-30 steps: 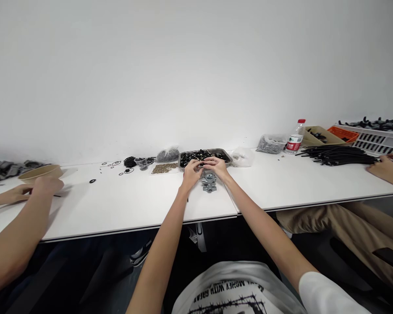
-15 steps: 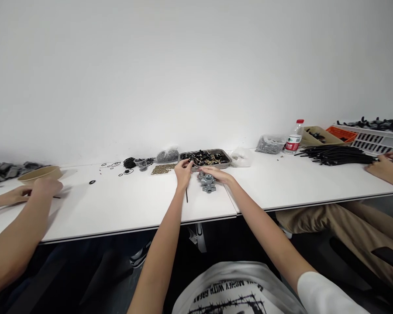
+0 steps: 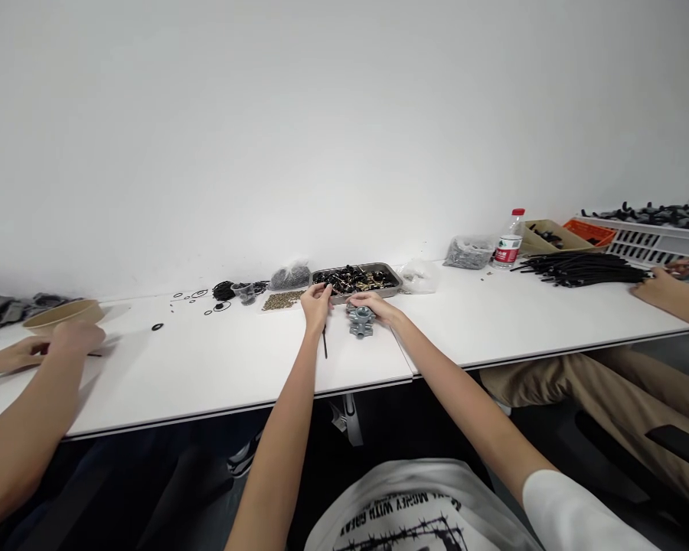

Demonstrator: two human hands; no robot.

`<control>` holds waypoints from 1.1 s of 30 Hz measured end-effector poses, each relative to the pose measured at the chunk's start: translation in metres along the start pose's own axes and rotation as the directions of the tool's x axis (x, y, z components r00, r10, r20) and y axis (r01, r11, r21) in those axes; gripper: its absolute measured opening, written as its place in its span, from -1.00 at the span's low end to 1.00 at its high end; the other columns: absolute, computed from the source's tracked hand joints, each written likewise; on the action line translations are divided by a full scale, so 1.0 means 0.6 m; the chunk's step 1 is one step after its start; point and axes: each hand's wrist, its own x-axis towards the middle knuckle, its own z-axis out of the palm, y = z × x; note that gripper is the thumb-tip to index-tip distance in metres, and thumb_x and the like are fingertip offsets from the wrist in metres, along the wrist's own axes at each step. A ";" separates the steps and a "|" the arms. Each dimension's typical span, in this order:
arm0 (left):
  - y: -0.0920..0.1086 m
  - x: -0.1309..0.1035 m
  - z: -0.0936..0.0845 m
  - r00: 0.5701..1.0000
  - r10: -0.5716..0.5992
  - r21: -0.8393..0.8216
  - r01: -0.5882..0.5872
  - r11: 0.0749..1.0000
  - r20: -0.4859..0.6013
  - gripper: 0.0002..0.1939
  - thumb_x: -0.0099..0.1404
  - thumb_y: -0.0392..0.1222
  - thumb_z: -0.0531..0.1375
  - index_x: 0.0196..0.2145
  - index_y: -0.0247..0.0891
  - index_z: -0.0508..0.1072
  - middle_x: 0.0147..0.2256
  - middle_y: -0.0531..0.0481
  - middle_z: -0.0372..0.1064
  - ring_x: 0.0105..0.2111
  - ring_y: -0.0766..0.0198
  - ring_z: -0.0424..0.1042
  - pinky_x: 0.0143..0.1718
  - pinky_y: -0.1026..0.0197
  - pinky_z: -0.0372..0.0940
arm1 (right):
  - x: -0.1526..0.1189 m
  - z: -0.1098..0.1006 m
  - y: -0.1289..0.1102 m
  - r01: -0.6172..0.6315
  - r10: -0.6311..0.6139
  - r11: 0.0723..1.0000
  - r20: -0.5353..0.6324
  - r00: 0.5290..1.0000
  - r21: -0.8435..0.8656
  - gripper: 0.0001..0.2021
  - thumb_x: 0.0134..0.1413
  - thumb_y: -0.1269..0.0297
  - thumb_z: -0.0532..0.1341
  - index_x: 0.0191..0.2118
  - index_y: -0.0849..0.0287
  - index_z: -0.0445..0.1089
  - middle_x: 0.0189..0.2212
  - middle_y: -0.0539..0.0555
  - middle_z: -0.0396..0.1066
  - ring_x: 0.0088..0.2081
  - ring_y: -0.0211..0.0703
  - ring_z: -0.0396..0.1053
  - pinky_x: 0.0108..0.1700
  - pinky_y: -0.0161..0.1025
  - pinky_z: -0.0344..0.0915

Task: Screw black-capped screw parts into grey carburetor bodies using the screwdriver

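Observation:
At the front edge of a metal tray (image 3: 399, 289) full of small black and brass parts, my left hand (image 3: 316, 304) is closed, its fingertips pinched on something too small to make out. A thin black rod (image 3: 324, 343) points down from below this hand toward the table's front edge. My right hand (image 3: 377, 306) has its fingers round the upper part of a grey metal casting (image 3: 361, 323) on the white table (image 3: 253, 360). The casting has a round opening facing up.
Left of the tray are brass pieces (image 3: 282, 300), a bag (image 3: 290, 275) and black rings (image 3: 223, 291). To the right stand a bottle (image 3: 508, 243), black tubes (image 3: 579, 270) and a white crate (image 3: 660, 243). Other people's hands (image 3: 79, 337) work at both sides.
My right hand has drawn slightly away from my left hand and now rests round the casting. The whole view has shifted a little.

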 end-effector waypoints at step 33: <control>0.008 -0.016 0.010 0.986 -0.032 0.160 0.005 0.987 0.166 -0.67 0.06 -0.08 0.40 -0.30 -0.36 0.51 -0.55 0.00 0.43 -0.65 0.38 0.31 -0.72 0.34 0.15 | 0.029 0.003 0.022 0.349 -0.384 0.923 -0.421 0.822 -0.160 -0.71 -0.15 0.13 0.38 -0.26 0.15 0.52 -0.23 0.13 0.53 -0.15 -0.03 0.45 -0.03 -0.10 0.36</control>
